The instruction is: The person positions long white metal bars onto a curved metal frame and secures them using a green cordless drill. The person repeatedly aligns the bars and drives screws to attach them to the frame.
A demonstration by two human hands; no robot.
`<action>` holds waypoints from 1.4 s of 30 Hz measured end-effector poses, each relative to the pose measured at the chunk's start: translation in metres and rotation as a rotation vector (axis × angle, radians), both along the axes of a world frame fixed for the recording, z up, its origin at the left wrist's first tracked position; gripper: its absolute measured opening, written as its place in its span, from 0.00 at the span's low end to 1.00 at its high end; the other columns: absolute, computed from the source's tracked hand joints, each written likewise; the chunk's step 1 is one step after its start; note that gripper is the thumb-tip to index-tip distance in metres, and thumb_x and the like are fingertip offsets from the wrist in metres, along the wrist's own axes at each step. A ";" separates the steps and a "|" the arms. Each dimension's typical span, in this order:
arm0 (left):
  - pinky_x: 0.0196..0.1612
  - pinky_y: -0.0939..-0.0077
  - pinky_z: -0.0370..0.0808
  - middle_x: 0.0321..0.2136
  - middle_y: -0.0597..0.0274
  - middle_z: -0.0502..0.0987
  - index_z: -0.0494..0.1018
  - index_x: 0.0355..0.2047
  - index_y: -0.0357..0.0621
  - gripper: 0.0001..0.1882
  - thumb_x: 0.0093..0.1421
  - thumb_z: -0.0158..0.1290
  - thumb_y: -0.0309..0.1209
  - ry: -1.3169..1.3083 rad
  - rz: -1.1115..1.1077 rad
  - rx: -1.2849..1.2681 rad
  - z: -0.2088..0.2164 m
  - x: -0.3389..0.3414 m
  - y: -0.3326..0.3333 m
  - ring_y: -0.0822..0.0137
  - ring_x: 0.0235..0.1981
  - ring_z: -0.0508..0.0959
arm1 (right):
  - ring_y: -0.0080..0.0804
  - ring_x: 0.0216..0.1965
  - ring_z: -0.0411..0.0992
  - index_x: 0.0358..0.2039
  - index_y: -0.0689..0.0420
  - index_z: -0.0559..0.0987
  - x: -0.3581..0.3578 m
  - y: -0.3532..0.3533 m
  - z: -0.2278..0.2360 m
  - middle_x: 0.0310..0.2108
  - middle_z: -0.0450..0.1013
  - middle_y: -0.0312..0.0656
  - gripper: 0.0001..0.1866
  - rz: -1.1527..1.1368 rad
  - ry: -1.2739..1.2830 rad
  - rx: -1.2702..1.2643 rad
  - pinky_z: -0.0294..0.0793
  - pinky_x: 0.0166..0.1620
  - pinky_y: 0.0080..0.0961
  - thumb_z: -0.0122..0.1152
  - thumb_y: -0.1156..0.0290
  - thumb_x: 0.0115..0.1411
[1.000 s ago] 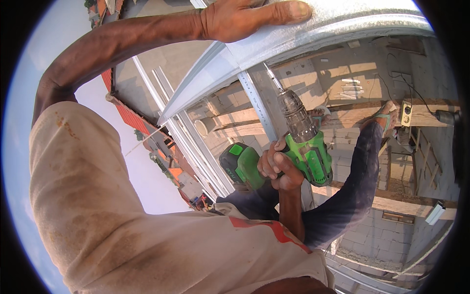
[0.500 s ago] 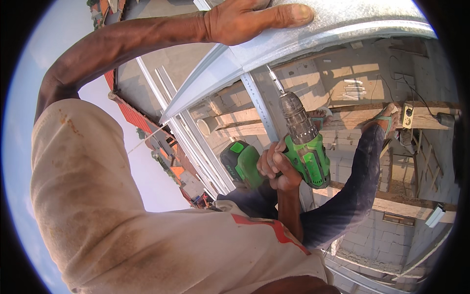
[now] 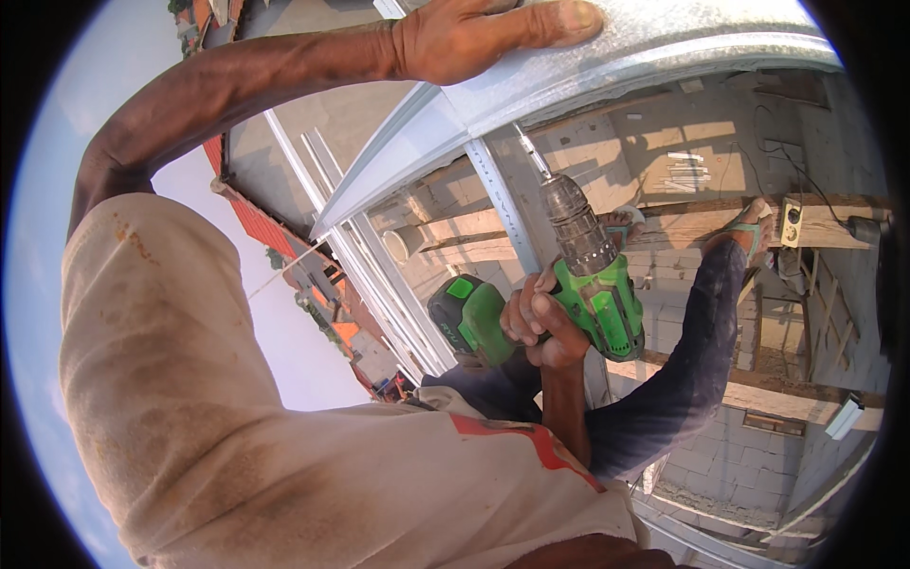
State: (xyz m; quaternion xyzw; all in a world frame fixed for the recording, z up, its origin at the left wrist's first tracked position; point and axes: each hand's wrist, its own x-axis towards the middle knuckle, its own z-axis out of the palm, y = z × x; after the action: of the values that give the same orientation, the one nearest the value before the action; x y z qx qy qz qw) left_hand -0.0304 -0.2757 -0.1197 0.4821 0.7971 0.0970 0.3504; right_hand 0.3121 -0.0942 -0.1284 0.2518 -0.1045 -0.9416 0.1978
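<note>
My left hand (image 3: 464, 40) reaches across the top of the view and rests flat on a shiny galvanized metal sheet (image 3: 654, 57), thumb stretched out to the right. In my right hand (image 3: 540, 322) is a green and black cordless drill (image 3: 602, 299), fingers wrapped round its grip. Its battery pack (image 3: 464, 318) points left. The chuck (image 3: 573, 223) points up, and a slim driver bit (image 3: 534, 152) ends just by the lower edge of the sheet. Whether the tip touches it I cannot tell. A metal strut (image 3: 502, 204) runs down from the sheet beside the drill.
My legs (image 3: 678, 389) and sandalled feet (image 3: 749, 232) are by a wooden beam (image 3: 678, 228) high over a block-walled room. A power socket strip (image 3: 790, 223) with a cable lies on the beam. Long metal profiles (image 3: 398, 294) stretch along the left, with rooftops (image 3: 346, 332) far below.
The drill and my right hand have shifted very slightly to the right. My left hand stays on the sheet, almost unmoved.
</note>
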 end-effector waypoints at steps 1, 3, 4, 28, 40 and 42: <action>0.62 0.50 0.66 0.56 0.43 0.71 0.69 0.59 0.39 0.25 0.67 0.54 0.40 0.001 0.001 -0.003 -0.001 0.000 0.000 0.45 0.59 0.69 | 0.21 0.15 0.61 0.46 0.55 0.71 0.000 0.000 0.000 0.20 0.62 0.33 0.09 0.000 0.002 0.001 0.63 0.24 0.27 0.57 0.73 0.66; 0.62 0.50 0.66 0.56 0.43 0.71 0.69 0.59 0.39 0.25 0.67 0.54 0.40 0.005 -0.001 -0.002 0.000 -0.001 -0.003 0.45 0.59 0.70 | 0.21 0.15 0.61 0.46 0.55 0.71 0.001 -0.001 -0.003 0.20 0.62 0.33 0.09 -0.006 0.009 -0.004 0.63 0.24 0.27 0.57 0.73 0.66; 0.62 0.50 0.66 0.56 0.43 0.71 0.69 0.59 0.39 0.24 0.67 0.53 0.39 0.007 0.001 -0.007 0.001 -0.001 -0.004 0.45 0.58 0.70 | 0.21 0.15 0.60 0.46 0.55 0.71 0.002 -0.001 -0.004 0.20 0.62 0.33 0.10 -0.007 0.012 -0.006 0.62 0.23 0.26 0.57 0.73 0.67; 0.61 0.50 0.66 0.54 0.42 0.72 0.70 0.57 0.39 0.21 0.68 0.52 0.36 -0.013 -0.009 -0.021 -0.001 -0.004 -0.019 0.45 0.57 0.70 | 0.20 0.15 0.60 0.43 0.54 0.70 -0.001 -0.001 -0.005 0.20 0.62 0.33 0.07 -0.004 0.002 -0.042 0.62 0.23 0.26 0.57 0.73 0.67; 0.60 0.50 0.66 0.53 0.42 0.72 0.71 0.56 0.38 0.19 0.69 0.52 0.34 -0.012 -0.020 -0.008 0.001 -0.006 -0.019 0.44 0.56 0.71 | 0.20 0.15 0.58 0.45 0.54 0.68 -0.002 0.005 -0.006 0.20 0.61 0.31 0.10 0.087 0.022 0.068 0.65 0.25 0.26 0.58 0.69 0.67; 0.60 0.50 0.66 0.53 0.42 0.72 0.71 0.56 0.38 0.19 0.69 0.52 0.34 -0.016 -0.025 -0.004 0.001 -0.005 -0.018 0.44 0.56 0.71 | 0.20 0.15 0.59 0.45 0.55 0.69 -0.001 0.003 -0.005 0.20 0.62 0.32 0.08 0.073 0.016 0.064 0.63 0.24 0.26 0.56 0.72 0.67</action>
State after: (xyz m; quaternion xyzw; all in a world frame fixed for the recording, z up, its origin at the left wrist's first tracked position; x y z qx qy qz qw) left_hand -0.0352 -0.2942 -0.1190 0.4905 0.7884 0.0950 0.3588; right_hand 0.3111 -0.0914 -0.1332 0.2539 -0.0636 -0.9385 0.2250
